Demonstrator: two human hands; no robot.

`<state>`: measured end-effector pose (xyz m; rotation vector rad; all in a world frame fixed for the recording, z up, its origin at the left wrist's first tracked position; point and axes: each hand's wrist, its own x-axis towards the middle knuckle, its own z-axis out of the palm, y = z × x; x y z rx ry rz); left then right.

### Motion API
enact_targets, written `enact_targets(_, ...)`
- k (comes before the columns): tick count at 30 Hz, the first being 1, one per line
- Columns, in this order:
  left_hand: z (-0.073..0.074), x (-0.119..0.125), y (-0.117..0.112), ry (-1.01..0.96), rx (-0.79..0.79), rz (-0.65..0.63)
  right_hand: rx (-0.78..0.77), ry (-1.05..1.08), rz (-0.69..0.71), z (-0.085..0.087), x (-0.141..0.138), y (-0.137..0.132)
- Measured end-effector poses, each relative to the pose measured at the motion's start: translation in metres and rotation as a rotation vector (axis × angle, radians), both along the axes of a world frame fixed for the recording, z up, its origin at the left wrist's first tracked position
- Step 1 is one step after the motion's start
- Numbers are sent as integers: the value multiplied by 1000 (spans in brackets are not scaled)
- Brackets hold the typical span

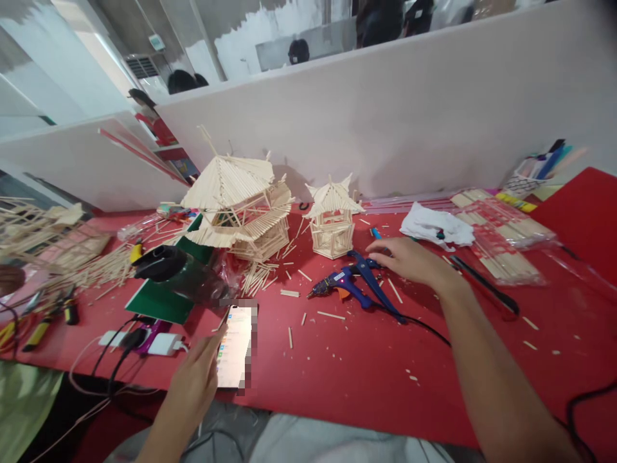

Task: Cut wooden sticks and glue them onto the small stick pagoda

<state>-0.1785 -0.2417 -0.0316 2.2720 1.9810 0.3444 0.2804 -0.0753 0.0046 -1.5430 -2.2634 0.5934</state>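
My left hand (pixel 202 360) lies along the left edge of a lit phone (pixel 235 350), fingers stretched out and touching its side. My right hand (pixel 407 258) hovers with fingers extended over the upper end of a blue plier-like tool (pixel 373 286); whether the fingertips touch it I cannot tell. A blue pen-like piece (pixel 376 233) is just beyond those fingers. Left of the tool rests a blue glue gun (pixel 340 281) with an orange trigger. Behind them stand a small stick pavilion (pixel 332 222) and a larger, tiered one (pixel 241 206).
Loose sticks (pixel 260 276) and scraps litter the red table (pixel 328 379). A dark bottle (pixel 180 273), a power strip (pixel 144 337) and pliers (pixel 70 305) are at left. At right are white cloth (pixel 434 225), bagged sticks (pixel 506 254) and a black tool (pixel 484 283). A partition (pixel 409 116) stands behind.
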Motion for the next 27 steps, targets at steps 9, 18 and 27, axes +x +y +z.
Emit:
enact_targets(9, -13, -20, -11, -266, -117, 176, 65, 118, -54, -21, -9, -6)
enact_targets(18, -1, -19, -10, -217, -118, 43, 182, 145, -183, -53, -13, 0)
enact_targets(27, -6, -11, -1, -82, -54, -39, 227, 162, -198, -56, -11, 0)
